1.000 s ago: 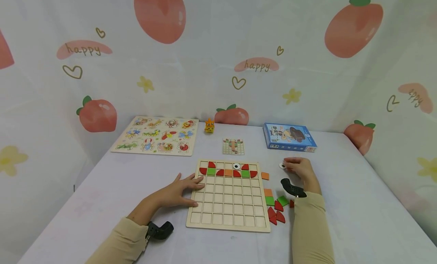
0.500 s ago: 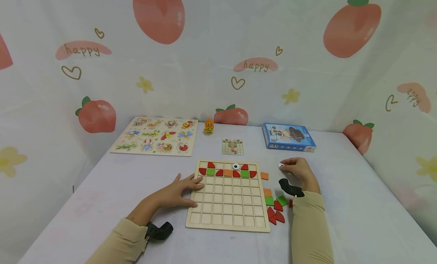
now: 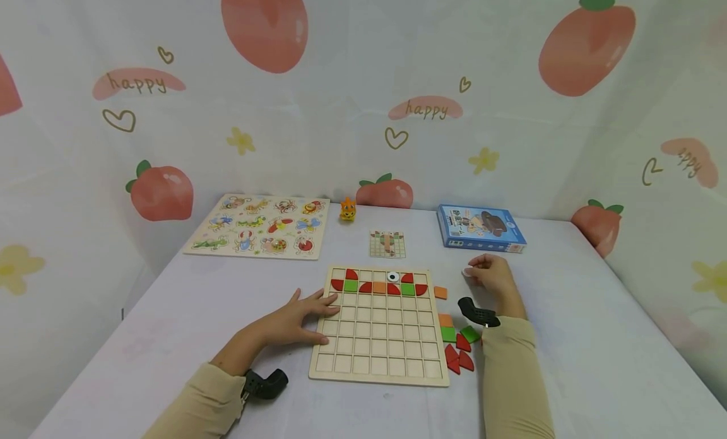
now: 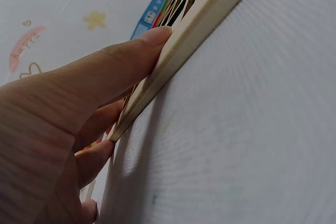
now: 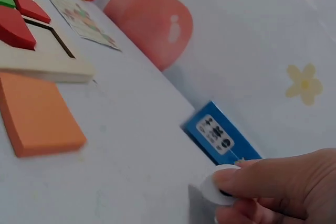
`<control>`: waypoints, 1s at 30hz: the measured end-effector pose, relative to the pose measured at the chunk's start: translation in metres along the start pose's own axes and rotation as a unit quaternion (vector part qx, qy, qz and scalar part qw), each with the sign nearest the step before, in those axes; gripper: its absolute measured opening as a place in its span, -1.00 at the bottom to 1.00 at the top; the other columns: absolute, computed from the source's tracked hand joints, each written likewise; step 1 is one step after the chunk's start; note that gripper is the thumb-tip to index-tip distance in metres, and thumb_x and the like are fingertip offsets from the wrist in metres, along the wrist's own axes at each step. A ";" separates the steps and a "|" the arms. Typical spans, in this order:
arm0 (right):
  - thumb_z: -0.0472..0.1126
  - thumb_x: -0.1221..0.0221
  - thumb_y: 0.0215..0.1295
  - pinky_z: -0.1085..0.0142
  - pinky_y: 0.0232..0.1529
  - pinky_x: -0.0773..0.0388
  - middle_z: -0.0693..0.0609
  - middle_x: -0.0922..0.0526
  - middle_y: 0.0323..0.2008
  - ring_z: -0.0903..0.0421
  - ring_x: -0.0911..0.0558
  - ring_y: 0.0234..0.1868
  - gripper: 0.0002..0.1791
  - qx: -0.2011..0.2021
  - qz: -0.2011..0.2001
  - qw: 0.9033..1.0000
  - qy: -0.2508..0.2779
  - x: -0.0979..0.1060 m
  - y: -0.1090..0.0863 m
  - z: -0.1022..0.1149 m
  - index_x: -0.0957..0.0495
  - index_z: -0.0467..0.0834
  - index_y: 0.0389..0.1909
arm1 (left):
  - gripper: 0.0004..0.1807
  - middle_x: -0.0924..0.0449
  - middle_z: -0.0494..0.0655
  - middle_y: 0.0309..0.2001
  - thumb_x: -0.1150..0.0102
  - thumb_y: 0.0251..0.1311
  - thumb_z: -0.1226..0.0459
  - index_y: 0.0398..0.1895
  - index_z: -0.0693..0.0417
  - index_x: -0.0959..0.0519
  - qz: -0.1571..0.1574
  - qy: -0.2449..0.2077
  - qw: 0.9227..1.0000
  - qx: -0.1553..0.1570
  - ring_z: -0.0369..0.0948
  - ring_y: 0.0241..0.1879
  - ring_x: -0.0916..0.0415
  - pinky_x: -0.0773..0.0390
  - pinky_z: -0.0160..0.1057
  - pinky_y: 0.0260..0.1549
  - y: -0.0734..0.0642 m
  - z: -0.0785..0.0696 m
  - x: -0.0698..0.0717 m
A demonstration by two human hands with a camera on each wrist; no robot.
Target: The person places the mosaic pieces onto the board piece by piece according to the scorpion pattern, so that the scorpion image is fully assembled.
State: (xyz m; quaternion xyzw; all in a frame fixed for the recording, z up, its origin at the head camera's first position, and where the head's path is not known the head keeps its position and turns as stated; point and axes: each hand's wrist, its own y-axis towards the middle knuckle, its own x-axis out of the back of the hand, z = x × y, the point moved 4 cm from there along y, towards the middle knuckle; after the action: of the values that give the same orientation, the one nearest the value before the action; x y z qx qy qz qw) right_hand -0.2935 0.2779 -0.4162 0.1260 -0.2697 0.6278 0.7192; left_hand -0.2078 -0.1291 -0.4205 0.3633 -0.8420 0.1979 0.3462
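Note:
My right hand pinches a white round eye piece between thumb and fingers, just above the table to the right of the wooden grid board. Part of its black centre shows under the thumb in the right wrist view. My left hand rests on the board's left edge with fingers spread; in the left wrist view, the thumb lies on the rim. Red quarter-round, green and orange square pieces and another eye piece fill parts of the board's top two rows.
Right of the board lie an orange square, a green square and several red pieces. Behind it are a pattern card, a small orange figure, an insect puzzle board and a blue box.
My right hand has lifted the eye piece off the table and shifted slightly left and away from me. The left hand and board have stayed in place.

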 end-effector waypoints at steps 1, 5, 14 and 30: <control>-0.28 -0.17 0.24 0.52 -0.46 -0.51 0.01 -0.51 -0.41 0.22 -0.46 -0.49 -0.71 0.003 -0.005 1.000 0.002 -0.001 0.000 0.002 -0.45 -0.37 -0.09 | -0.28 -0.12 -0.08 0.43 -0.31 -0.01 -0.02 0.25 0.03 -0.41 0.001 0.000 1.000 0.000 0.04 0.48 0.21 0.52 0.28 0.31 0.000 0.000 0.000; -0.29 -0.15 0.25 0.52 -0.45 -0.55 -0.05 -0.53 -0.37 0.25 -0.50 -0.51 -0.71 0.026 -0.012 1.000 0.006 -0.011 0.001 0.015 -0.47 -0.38 -0.08 | -0.28 -0.12 -0.08 0.43 -0.31 -0.01 -0.02 0.25 0.02 -0.41 0.002 0.002 1.000 0.000 0.04 0.48 0.21 0.52 0.28 0.31 0.000 -0.001 0.001; -0.32 -0.10 0.28 0.43 -0.40 -0.63 -0.10 -0.51 -0.33 0.29 -0.55 -0.53 -0.71 0.084 0.038 0.995 0.024 -0.042 -0.002 0.042 -0.50 -0.41 -0.05 | -0.30 -0.12 -0.08 0.42 -0.31 0.00 0.00 0.25 0.03 -0.42 0.001 0.003 1.000 0.001 0.05 0.47 0.21 0.52 0.29 0.31 0.000 -0.002 0.002; -0.33 -0.13 0.26 0.35 -0.33 -0.66 -0.11 -0.54 -0.30 0.24 -0.59 -0.50 -0.75 0.119 0.118 0.982 0.085 -0.096 -0.010 0.084 -0.50 -0.41 -0.12 | -0.31 -0.12 -0.06 0.42 -0.31 0.01 0.01 0.24 0.03 -0.42 0.002 0.001 1.000 -0.003 0.05 0.47 0.22 0.53 0.29 0.30 0.000 -0.002 0.002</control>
State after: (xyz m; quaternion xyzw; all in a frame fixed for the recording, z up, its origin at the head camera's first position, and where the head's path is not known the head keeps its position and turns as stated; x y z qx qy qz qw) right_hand -0.3099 0.1523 -0.3979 0.1240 -0.1443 0.7444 0.6400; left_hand -0.2084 -0.1289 -0.4177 0.3600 -0.8430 0.1969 0.3478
